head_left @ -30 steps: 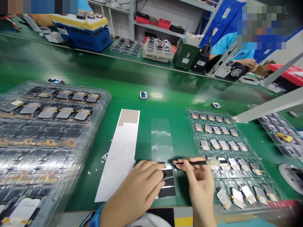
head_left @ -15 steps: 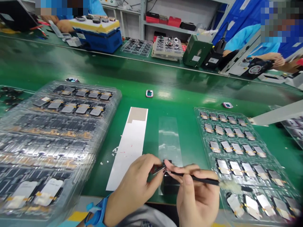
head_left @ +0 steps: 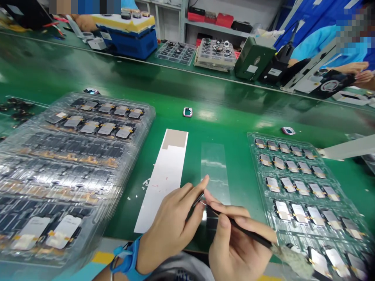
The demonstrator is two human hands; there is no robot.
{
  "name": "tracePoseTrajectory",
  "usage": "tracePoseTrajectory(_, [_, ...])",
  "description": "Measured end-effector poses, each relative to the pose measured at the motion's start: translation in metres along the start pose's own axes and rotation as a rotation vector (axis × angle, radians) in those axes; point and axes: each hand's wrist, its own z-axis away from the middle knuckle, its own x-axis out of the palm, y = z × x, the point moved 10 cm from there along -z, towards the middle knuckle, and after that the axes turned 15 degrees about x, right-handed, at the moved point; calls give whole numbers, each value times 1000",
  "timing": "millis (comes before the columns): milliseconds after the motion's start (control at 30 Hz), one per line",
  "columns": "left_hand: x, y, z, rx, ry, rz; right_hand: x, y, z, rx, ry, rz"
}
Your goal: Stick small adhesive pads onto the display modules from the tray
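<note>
Between the thumb and fingers of my left hand (head_left: 172,218) is a small dark flat part (head_left: 197,200), edge-on and partly covered by the fingers. My right hand (head_left: 240,242) grips slim black tweezers (head_left: 249,231), whose fine tip meets the part at the left fingertips. A pale fluffy wad (head_left: 295,259) is wrapped around their rear end. Both hands are above a clear plastic strip (head_left: 215,168) with a dark lower section. Left of it lies a white sheet (head_left: 164,175) with a beige patch at its top.
Stacked clear trays (head_left: 117,187) of small screen modules stand at left. Another module tray (head_left: 265,203) lies at right. A small pink-rimmed watch case (head_left: 188,112) sits ahead. White scraps (head_left: 145,182) lie beside the sheet. Across a raised ledge, co-workers sit behind a blue box (head_left: 129,41).
The view has shifted slightly. My left index finger has straightened and points further up, while the tweezers have tilted more steeply, their rear end lower. Both hands remain together at the small part.
</note>
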Motion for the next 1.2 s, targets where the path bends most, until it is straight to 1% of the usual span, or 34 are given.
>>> tracePoseTrajectory(200, [-1, 1, 2, -12, -20, -10, 1, 7, -1, 20, -4, 13])
tracePoseTrajectory(367, [-3, 2, 1, -1, -22, -26, 3, 7, -3, 23, 10, 0])
tracePoseTrajectory(733, [0, -3, 4, -13, -14, 36, 2, 7, -3, 15, 21, 24])
tracePoseTrajectory(900, [1, -6, 4, -41, -20, 52, 3, 5, -4, -28, -10, -28])
tracePoseTrajectory(1033, [2, -6, 4, -40, -20, 47, 2, 10, -5, 18, 3, -73])
tracePoseTrajectory(1200, [2, -6, 5, -36, -24, 52, 3, 12, -3, 21, -20, -80])
